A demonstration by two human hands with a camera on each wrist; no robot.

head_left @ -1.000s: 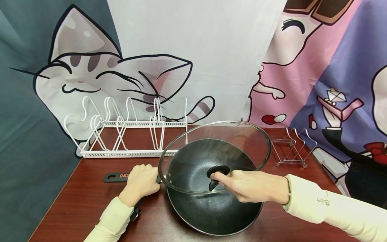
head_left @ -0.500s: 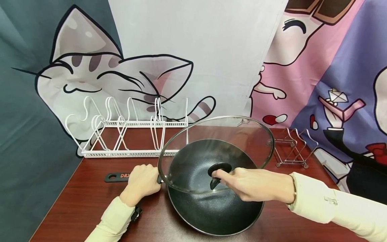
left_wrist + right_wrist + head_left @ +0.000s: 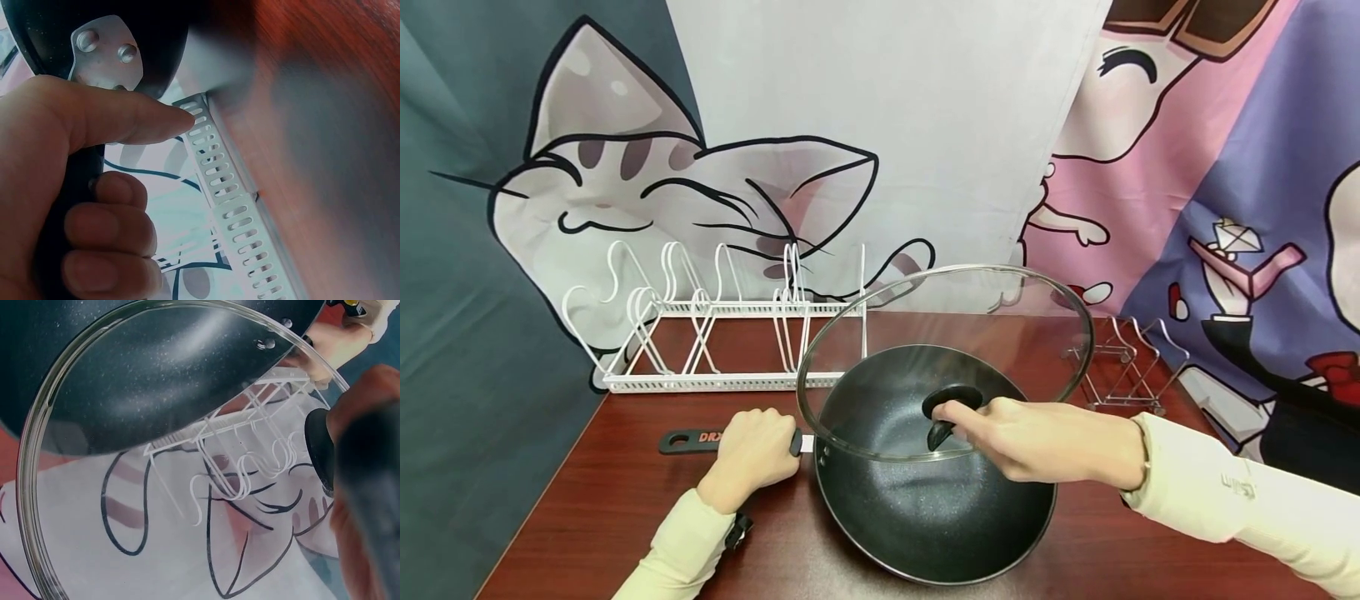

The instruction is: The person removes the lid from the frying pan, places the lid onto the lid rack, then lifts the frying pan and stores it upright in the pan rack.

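A dark speckled wok (image 3: 932, 525) stands on the table, its long handle (image 3: 688, 441) pointing left. My left hand (image 3: 756, 458) grips that handle close to the pan; in the left wrist view the fingers (image 3: 109, 225) curl round it and the thumb stretches across near the riveted bracket (image 3: 106, 53). Above the wok, my right hand (image 3: 1022, 437) holds a clear glass lid (image 3: 880, 333) by its black knob (image 3: 955, 396). The lid is tilted, its far rim raised, and overlaps the back half of the wok in the head view. Part of the knob is hidden by the fingers.
A white wire rack (image 3: 700, 382) with upright dividers stands at the back left of the brown table (image 3: 580, 508). At the back right is a small metal wire rack (image 3: 1127, 375). A cartoon-printed cloth (image 3: 895, 125) hangs behind the table.
My right hand has lifted the lid upward and a little to the right, uncovering more of the wok's left rim. My left hand stays on the handle and the wok has not moved.
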